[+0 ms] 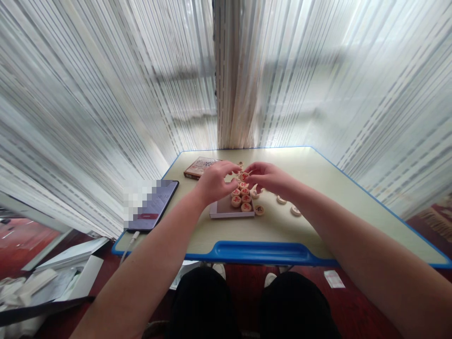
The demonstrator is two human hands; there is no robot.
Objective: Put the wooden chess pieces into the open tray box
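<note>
The right hand (271,178) had its fingers clamped on a red-marked game piece (243,177) beyond others in the box (231,215) on the desk (314,167); the left hand's (216,181) fingers curved apart nearby.

A blue-edged table (332,176) bears a phone (154,207), a flat box (198,168), a tray (232,214) and loose discs (259,210).

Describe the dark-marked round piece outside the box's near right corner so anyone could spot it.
On the pale, blue-edged table, find the shallow open box beyond the blue groove. Just outside the box's near right corner lies the round piece. Its marking is dark, while the nearest pieces inside the box are marked in red.
</note>
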